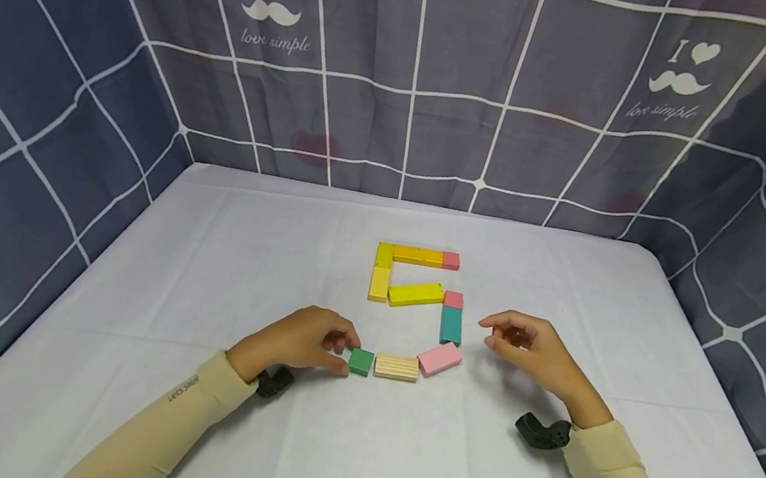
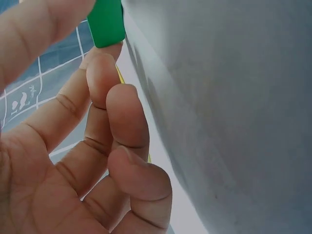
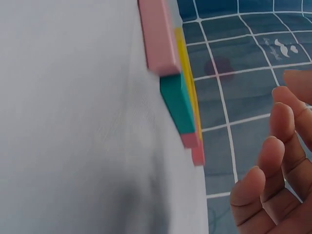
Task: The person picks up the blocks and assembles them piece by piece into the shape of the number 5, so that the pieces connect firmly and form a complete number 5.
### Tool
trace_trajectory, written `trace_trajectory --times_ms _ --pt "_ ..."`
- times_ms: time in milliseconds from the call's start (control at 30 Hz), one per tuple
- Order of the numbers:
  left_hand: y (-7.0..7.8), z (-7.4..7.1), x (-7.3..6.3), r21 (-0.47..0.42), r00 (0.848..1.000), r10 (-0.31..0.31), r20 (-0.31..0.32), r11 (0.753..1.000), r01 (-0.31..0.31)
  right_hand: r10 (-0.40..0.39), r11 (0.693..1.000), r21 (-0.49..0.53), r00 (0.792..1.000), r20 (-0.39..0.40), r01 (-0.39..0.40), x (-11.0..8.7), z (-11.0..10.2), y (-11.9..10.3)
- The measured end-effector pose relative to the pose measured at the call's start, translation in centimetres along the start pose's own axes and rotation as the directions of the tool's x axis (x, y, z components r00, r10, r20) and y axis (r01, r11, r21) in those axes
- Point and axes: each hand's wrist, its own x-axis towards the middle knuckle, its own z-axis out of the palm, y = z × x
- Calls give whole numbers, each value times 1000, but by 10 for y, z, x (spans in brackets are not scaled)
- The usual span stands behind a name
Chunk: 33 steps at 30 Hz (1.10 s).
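My left hand [image 1: 309, 338] holds a small green block [image 1: 360, 362] between thumb and index finger, at the left end of a bottom row. In the left wrist view the green block [image 2: 107, 24] shows at the thumb and index fingertips, the other fingers loosely bent below. Just right of it lies a ridged wooden block [image 1: 396, 367], then a tilted pink block [image 1: 440, 359]. My right hand [image 1: 533, 350] hovers with loosely bent fingers and nothing in them, right of a teal block [image 1: 450, 326]. The right wrist view shows its fingers [image 3: 269, 161] apart from the blocks.
Behind the teal block sits a small pink block [image 1: 453, 299], with a slanted yellow block [image 1: 416, 294] beside it. Farther back, yellow blocks [image 1: 418, 256] form a corner ending in another pink block [image 1: 451, 261]. Everything lies on a white cloth [image 1: 237, 248]; dark gridded curtains [image 1: 356, 125] surround it.
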Motion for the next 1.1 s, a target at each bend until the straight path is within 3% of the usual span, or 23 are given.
trace_trajectory --times_ms 500,1100 --pt "1 4 1 23 1000 -9 -14 1000 9 -27 997 -67 998 -53 23 -14 -21 12" --pt "4 5 1 48 1000 -22 -16 999 22 60 993 -103 997 -50 -65 -24 -50 36"
